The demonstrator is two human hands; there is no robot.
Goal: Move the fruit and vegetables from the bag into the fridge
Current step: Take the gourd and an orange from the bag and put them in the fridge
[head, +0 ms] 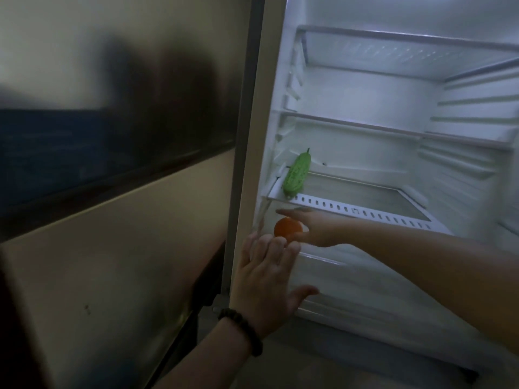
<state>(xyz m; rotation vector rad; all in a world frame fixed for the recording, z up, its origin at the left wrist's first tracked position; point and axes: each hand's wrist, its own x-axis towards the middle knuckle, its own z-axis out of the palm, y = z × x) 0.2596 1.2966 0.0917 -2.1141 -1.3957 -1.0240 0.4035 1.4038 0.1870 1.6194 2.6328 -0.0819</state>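
Fridge shelves stand mostly bare: one bumpy green bitter gourd (294,175) already lies at the left end of the white slotted lower shelf (365,213). Just below that shelf's front edge, the right hand (314,228) pinches a round orange fruit (288,227), not yet set down. Beneath it the left hand (266,279) hovers, fingers spread, holding nothing. No bag shows, so what remains is unknown

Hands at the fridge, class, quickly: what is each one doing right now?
Left hand: open, fingers spread, holding nothing.
Right hand: holding the orange fruit between thumb and fingers, below the shelf.
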